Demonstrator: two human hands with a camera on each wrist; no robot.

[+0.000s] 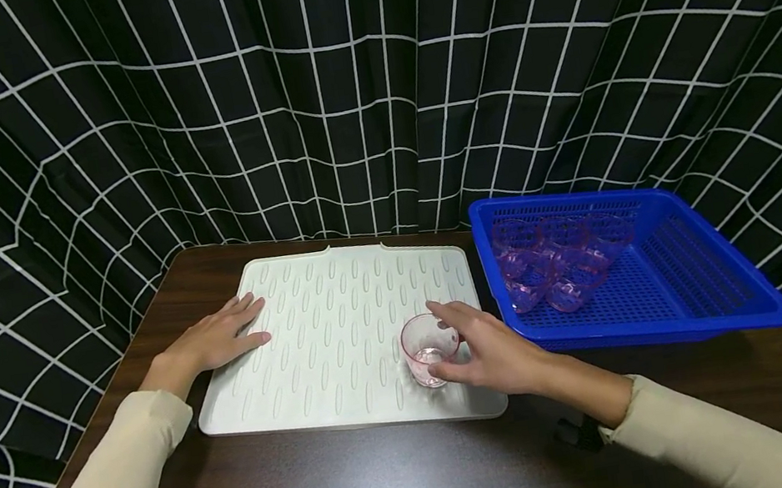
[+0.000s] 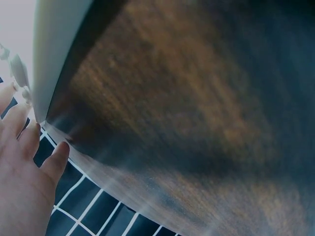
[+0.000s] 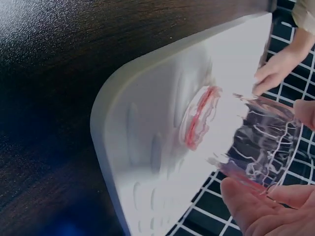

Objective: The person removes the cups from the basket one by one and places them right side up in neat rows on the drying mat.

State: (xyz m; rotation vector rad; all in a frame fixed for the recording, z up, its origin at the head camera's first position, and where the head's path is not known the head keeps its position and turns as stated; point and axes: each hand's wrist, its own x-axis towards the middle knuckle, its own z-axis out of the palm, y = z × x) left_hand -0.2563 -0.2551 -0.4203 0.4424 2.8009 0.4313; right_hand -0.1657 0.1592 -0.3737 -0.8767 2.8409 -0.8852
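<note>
A clear pink glass [image 1: 423, 357] stands upright on the right part of a white ridged drying board [image 1: 322, 339]. My right hand [image 1: 486, 348] holds this glass from its right side, the thumb at the near side and fingers at the far rim. In the right wrist view, the glass wall [image 3: 266, 142] shows between thumb and fingers, its base [image 3: 202, 118] on the board. My left hand [image 1: 219, 337] rests flat with spread fingers on the board's left edge.
A blue plastic basket [image 1: 677, 328] sits right of the board, with several pink glasses [image 1: 553, 262] grouped in its left half. Everything stands on a dark wooden table [image 1: 366, 484]. A black curtain with white grid lines [image 1: 339, 100] hangs close behind and at both sides.
</note>
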